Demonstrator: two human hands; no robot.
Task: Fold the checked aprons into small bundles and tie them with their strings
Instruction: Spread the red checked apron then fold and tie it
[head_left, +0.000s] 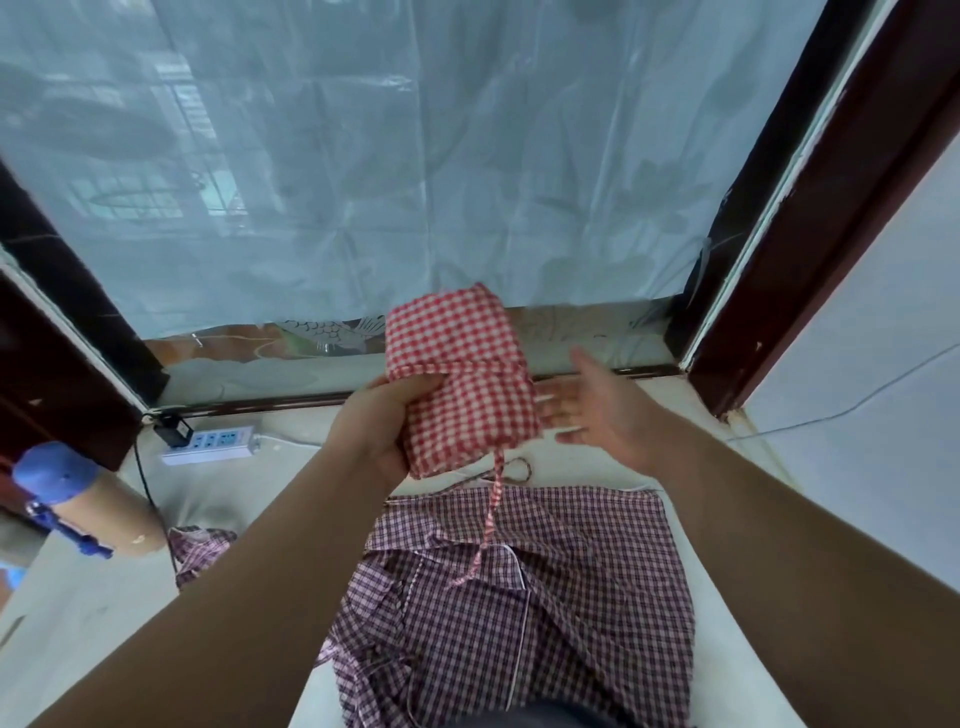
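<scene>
A red-and-white checked apron (462, 379), folded into a small bundle, is held up in the air by my left hand (379, 426), which grips its left side. One red checked string (491, 514) dangles from its lower edge. My right hand (597, 410) is open, palm toward the bundle's right side, fingers apart and blurred. Below both hands a dark purple checked apron (519, 613) lies spread and rumpled on the pale surface.
A white power strip (213, 441) with a black plug lies at the left by the window sill. A cardboard tube with a blue tool (67, 493) stands at the far left. Plastic sheeting (415, 156) covers the window ahead. A dark wooden frame (810, 208) rises at the right.
</scene>
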